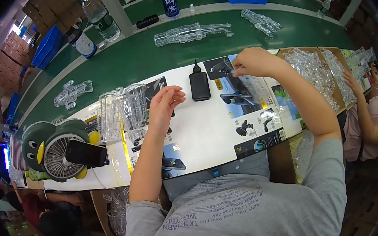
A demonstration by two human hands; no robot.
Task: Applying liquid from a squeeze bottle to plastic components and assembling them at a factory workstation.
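My left hand (166, 103) is raised over the near side of the work surface, fingers loosely bent and slightly apart, with nothing visible in them. To its left, several clear plastic parts (123, 111) stand in a cluster. My right hand (258, 63) reaches across the far right of the surface, its fingers closed at a clear plastic piece (236, 71) that is partly hidden and blurred. More see-through plastic (255, 89), smeared by motion, shows below that hand. Between the hands, a black squeeze bottle (199, 85) with a pointed nozzle lies on the printed cardboard sheet (201, 133).
A penguin-shaped fan (58, 152) with a phone (86, 153) before it stands at the left. Cardboard boxes of clear parts (311, 73) sit at the right, beside a co-worker's hand (353, 83). Clear assemblies (191, 34) lie on the green belt (135, 55); drink bottles (100, 19) stand beyond.
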